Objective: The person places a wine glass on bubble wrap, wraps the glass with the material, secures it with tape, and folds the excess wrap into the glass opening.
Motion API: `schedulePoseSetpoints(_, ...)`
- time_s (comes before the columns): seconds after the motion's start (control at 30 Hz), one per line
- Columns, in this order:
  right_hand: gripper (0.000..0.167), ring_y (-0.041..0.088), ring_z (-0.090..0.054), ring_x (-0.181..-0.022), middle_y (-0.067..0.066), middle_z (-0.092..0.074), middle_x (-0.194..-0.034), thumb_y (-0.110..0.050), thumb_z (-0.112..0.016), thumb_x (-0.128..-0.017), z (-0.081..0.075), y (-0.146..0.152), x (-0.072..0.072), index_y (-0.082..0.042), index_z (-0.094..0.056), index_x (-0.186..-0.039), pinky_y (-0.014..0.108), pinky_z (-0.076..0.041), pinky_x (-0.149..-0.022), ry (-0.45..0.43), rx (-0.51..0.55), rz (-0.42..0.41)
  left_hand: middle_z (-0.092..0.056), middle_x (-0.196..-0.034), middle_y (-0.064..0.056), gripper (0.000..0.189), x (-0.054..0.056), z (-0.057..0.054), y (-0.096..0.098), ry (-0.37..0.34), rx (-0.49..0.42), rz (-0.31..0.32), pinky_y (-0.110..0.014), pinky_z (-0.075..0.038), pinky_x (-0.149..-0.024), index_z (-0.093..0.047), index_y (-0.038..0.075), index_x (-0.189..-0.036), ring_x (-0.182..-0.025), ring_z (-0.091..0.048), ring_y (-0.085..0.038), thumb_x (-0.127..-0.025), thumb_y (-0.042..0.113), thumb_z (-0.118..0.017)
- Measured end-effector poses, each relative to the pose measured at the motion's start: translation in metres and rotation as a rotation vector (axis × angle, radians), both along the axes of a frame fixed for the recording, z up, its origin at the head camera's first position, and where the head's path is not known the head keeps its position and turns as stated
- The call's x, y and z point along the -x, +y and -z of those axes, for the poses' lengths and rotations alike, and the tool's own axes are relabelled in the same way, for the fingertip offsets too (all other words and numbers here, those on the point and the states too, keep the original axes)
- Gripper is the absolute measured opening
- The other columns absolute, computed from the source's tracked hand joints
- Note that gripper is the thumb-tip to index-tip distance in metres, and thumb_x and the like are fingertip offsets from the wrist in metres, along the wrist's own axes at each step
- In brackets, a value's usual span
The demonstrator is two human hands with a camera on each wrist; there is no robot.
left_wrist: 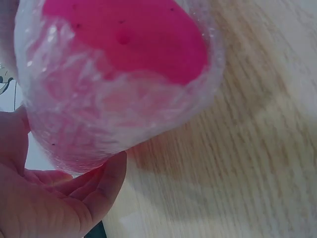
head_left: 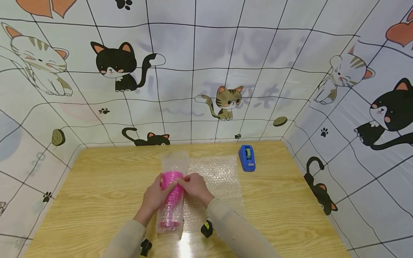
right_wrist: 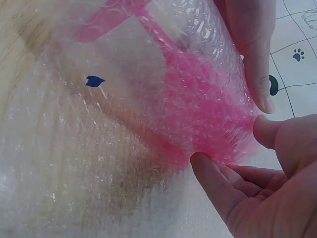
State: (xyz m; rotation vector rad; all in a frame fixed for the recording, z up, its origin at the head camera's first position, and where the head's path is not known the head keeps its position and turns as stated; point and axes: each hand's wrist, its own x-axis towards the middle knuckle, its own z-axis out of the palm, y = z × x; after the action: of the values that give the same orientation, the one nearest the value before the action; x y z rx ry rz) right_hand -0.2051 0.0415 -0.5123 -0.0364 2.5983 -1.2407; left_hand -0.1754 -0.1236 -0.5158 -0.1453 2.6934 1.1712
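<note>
A bright pink goblet (head_left: 174,195), rolled in clear bubble wrap (head_left: 175,163), lies on the table with its bowl toward the back and its foot toward the front. Gripping its left side at the bowl is my left hand (head_left: 156,195), its thumb on top. My right hand (head_left: 196,186) pinches the wrap from the other side, both thumbs nearly meeting over the bowl. The left wrist view shows the pink foot (left_wrist: 143,39) through the plastic, with my fingers around the roll. In the right wrist view, the stem and bowl (right_wrist: 208,104) show blurred through the bubbles.
The rest of the bubble wrap sheet (head_left: 219,179) spreads flat to the right of the roll. A blue tape dispenser (head_left: 247,159) stands at the back right of the wooden table (head_left: 106,190). Cat-print sheeting (head_left: 174,82) walls in the back and sides.
</note>
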Motion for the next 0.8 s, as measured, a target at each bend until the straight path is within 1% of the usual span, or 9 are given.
schedulePoseSetpoints(0.1,0.039,0.009,-0.045,-0.054,-0.004,-0.051,-0.059,-0.041,-0.061,-0.093,0.0,0.0,0.0,-0.008,-0.069,-0.074,0.021,-0.038,-0.048,-0.01,0.002,-0.007,-0.04,-0.148,-0.029,0.087,-0.001,0.001,-0.001,-0.004,-0.007,0.009,-0.06,-0.04,-0.105,-0.02,0.001,-0.153,-0.133,-0.042,-0.049,-0.096,0.061,-0.045)
schedulePoseSetpoints(0.2,0.039,0.01,-0.046,-0.055,-0.003,-0.052,-0.061,-0.04,-0.061,-0.094,0.001,-0.001,0.0,-0.006,-0.069,-0.077,0.021,-0.039,-0.049,-0.019,0.006,-0.01,-0.039,-0.148,-0.029,0.078,-0.002,-0.001,-0.004,-0.024,-0.047,0.011,-0.06,-0.04,-0.106,-0.02,0.003,-0.154,-0.134,-0.042,-0.048,-0.099,0.055,-0.04)
schedulePoseSetpoints(0.3,0.038,0.011,-0.047,-0.057,-0.001,-0.054,-0.063,-0.039,-0.059,-0.095,0.002,-0.001,0.001,-0.005,-0.07,-0.08,0.022,-0.04,-0.05,-0.017,0.006,-0.021,-0.038,-0.15,-0.028,0.071,-0.002,-0.004,-0.008,-0.047,-0.095,0.013,-0.06,-0.039,-0.107,-0.023,0.007,-0.154,-0.136,-0.04,-0.046,-0.101,0.051,-0.039)
schedulePoseSetpoints(0.43,0.038,0.011,-0.047,-0.059,-0.001,-0.054,-0.065,-0.037,-0.057,-0.097,0.003,-0.001,0.001,-0.004,-0.071,-0.084,0.022,-0.04,-0.053,-0.026,0.004,-0.037,-0.035,-0.152,-0.029,0.07,0.0,-0.006,-0.013,-0.079,-0.134,0.038,-0.059,-0.041,-0.106,-0.024,0.01,-0.154,-0.138,-0.038,-0.046,-0.1,0.049,-0.044)
schedulePoseSetpoints(0.53,0.037,0.012,-0.048,-0.061,-0.001,-0.055,-0.067,-0.036,-0.056,-0.098,0.004,-0.001,0.002,-0.004,-0.072,-0.088,0.022,-0.041,-0.055,-0.044,0.007,-0.037,-0.035,-0.151,-0.03,0.07,0.002,-0.006,-0.017,-0.105,-0.18,0.055,-0.058,-0.044,-0.103,-0.024,0.011,-0.154,-0.137,-0.039,-0.048,-0.099,0.046,-0.049)
schedulePoseSetpoints(0.6,0.036,0.012,-0.049,-0.063,-0.001,-0.055,-0.068,-0.035,-0.056,-0.098,0.004,-0.001,0.002,-0.003,-0.072,-0.09,0.022,-0.041,-0.056,-0.058,0.016,-0.035,-0.036,-0.151,-0.03,0.07,0.003,-0.006,-0.019,-0.13,-0.217,0.053,-0.056,-0.048,-0.099,-0.025,0.014,-0.153,-0.135,-0.041,-0.049,-0.097,0.044,-0.053)
schedulePoseSetpoints(0.7,0.035,0.012,-0.048,-0.064,-0.001,-0.054,-0.068,-0.033,-0.056,-0.098,0.005,-0.001,0.003,-0.003,-0.072,-0.09,0.022,-0.04,-0.056,-0.07,0.028,-0.036,-0.041,-0.146,-0.031,0.07,0.004,-0.006,-0.02,-0.141,-0.263,0.038,-0.051,-0.055,-0.091,-0.027,0.016,-0.151,-0.128,-0.049,-0.047,-0.094,0.041,-0.059)
schedulePoseSetpoints(0.77,0.034,0.012,-0.048,-0.064,0.0,-0.054,-0.068,-0.032,-0.056,-0.098,0.006,-0.001,0.003,-0.003,-0.072,-0.09,0.022,-0.04,-0.056,-0.077,0.036,-0.036,-0.045,-0.142,-0.032,0.071,0.005,-0.006,-0.021,-0.145,-0.278,0.024,-0.047,-0.056,-0.087,-0.029,0.015,-0.15,-0.124,-0.054,-0.045,-0.093,0.039,-0.062)
schedulePoseSetpoints(0.8,0.034,0.012,-0.049,-0.065,0.0,-0.055,-0.069,-0.031,-0.056,-0.098,0.006,-0.001,0.003,-0.002,-0.072,-0.092,0.022,-0.041,-0.057,-0.082,0.041,-0.035,-0.046,-0.14,-0.033,0.073,0.005,-0.007,-0.021,-0.145,-0.281,0.02,-0.047,-0.057,-0.086,-0.028,0.012,-0.15,-0.122,-0.055,-0.044,-0.092,0.039,-0.064)
